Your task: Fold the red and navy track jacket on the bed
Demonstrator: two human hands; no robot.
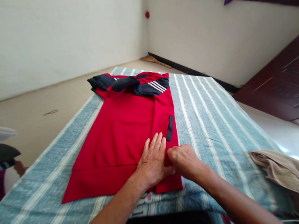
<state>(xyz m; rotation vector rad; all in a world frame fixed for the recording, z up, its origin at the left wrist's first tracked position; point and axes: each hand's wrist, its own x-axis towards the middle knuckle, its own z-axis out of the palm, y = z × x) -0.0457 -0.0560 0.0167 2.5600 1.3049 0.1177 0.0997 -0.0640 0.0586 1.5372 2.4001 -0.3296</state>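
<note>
Beneath my fingers (159, 141) the red sweatshirt (123, 124) looks like smooth, matt knit cloth, with equally dull dark cloth panels (150, 88) at its far end and a flat, matt dark strip (170, 128) along its right side. The striped cover (207, 124) under the sweatshirt looks like woven cloth, matt and slightly rough, and the folded brown cloth (277, 168) to the sweatshirt's right seems softer and more napped. Beyond the sweatshirt I see smooth, matt painted walls (70, 40) and a rough, straw-like broom (149, 59), and far to its right a wood-looking door (275, 77) with a faint gloss.

Garment (128, 124) on cloth (193, 109), towel (277, 166) right
</note>
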